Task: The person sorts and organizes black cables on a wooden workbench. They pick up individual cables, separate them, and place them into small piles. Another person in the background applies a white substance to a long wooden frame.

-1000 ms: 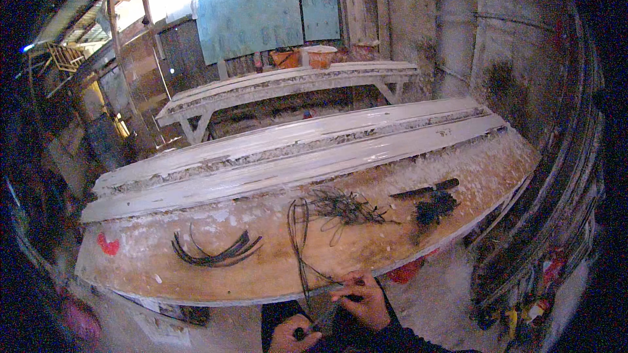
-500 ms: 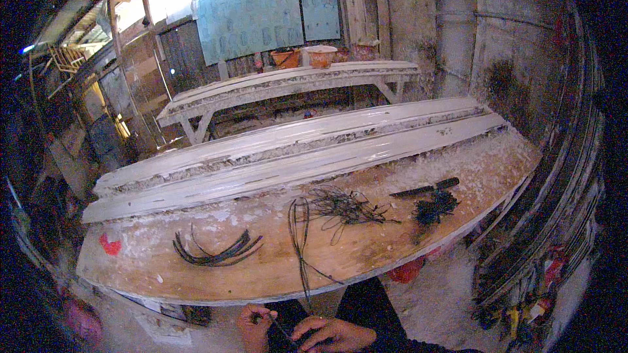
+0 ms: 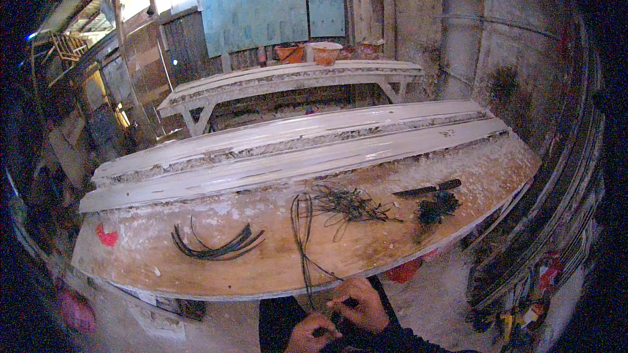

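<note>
My left hand (image 3: pixel 311 334) and my right hand (image 3: pixel 358 304) are close together below the near edge of the wooden workbench (image 3: pixel 275 268). Both pinch the lower end of a bundle of long thin dark wires (image 3: pixel 302 235) that runs up over the bench edge. What lies between the fingers is small and dark, and I cannot make it out. A tangle of thin wire (image 3: pixel 347 204) lies beyond the bundle on the bench.
A curved bunch of dark strips (image 3: pixel 218 247) lies at the bench's left, a red scrap (image 3: pixel 106 235) near its left end. A dark knife-like tool (image 3: pixel 428 189) and a black clump (image 3: pixel 436 208) sit at right. White moulded slabs (image 3: pixel 294 153) lie behind.
Both hands dropped below the bench edge and shifted left half a second ago; now they have come back right and a little up, still together on the wire bundle.
</note>
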Demonstrator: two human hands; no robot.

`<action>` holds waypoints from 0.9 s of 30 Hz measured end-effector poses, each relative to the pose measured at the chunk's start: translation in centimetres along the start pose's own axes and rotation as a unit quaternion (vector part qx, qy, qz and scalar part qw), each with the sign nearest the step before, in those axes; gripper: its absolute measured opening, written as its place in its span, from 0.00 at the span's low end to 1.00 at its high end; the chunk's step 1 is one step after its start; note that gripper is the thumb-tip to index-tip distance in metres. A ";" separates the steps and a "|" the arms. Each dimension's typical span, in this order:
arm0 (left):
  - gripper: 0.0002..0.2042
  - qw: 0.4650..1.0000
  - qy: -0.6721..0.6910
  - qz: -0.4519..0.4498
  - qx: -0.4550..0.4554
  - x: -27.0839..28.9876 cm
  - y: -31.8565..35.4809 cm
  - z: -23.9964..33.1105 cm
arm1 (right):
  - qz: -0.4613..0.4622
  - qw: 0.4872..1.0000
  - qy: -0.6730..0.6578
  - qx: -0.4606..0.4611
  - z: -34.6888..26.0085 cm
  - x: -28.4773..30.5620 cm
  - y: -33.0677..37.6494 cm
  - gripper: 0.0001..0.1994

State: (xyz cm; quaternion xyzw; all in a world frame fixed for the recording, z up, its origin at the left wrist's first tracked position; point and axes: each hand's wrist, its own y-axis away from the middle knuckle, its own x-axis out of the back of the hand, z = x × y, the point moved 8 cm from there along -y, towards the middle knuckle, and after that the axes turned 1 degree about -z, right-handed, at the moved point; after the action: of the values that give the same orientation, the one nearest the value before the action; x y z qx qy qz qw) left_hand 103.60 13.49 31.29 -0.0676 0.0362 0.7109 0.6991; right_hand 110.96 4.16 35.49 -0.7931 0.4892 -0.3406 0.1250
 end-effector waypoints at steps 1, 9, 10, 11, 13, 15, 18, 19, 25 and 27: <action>0.09 0.997 -0.045 -0.052 -0.044 -0.9 0.0 0.6 | 0.025 0.999 0.026 0.002 0.1 0.5 0.0 0.05; 0.12 0.980 -0.154 -0.044 -0.114 0.5 -0.4 3.1 | 0.099 0.992 -0.021 -0.077 1.7 2.4 -0.4 0.06; 0.12 0.980 -0.164 -0.037 -0.106 1.1 -0.5 3.0 | 0.090 0.991 -0.036 -0.091 1.8 2.3 -0.4 0.07; 0.12 0.979 -0.168 -0.026 -0.111 1.7 -0.5 3.0 | 0.074 0.994 -0.033 -0.077 1.5 2.2 -0.5 0.06; 0.11 0.977 -0.176 -0.003 -0.121 2.9 -0.6 2.8 | 0.040 0.997 -0.030 -0.051 1.0 1.8 -0.5 0.05; 0.08 0.975 -0.169 0.054 -0.131 4.7 -0.8 2.8 | -0.015 0.999 -0.037 -0.038 0.8 0.9 -0.5 0.05; 0.07 0.975 -0.109 0.172 -0.093 7.8 -0.2 2.4 | -0.131 0.987 -0.090 -0.023 0.2 -1.3 0.1 0.05; 0.07 0.973 -0.078 0.204 -0.077 8.7 0.2 2.4 | -0.174 0.978 -0.115 -0.018 -0.2 -2.2 0.3 0.05; 0.05 0.964 -0.017 0.262 -0.028 10.6 1.1 3.1 | -0.230 0.950 -0.176 0.114 -5.5 -5.3 1.1 0.06; 0.05 0.968 -0.028 0.250 -0.018 10.6 1.0 3.0 | -0.223 0.950 -0.182 0.123 -5.9 -4.9 1.1 0.05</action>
State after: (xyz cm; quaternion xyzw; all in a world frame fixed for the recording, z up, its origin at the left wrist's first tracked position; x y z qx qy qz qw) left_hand 102.32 24.42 32.67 -0.0486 0.0195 0.8655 0.4982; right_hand 104.87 8.65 37.18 -0.9091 0.2232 -0.2670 0.2292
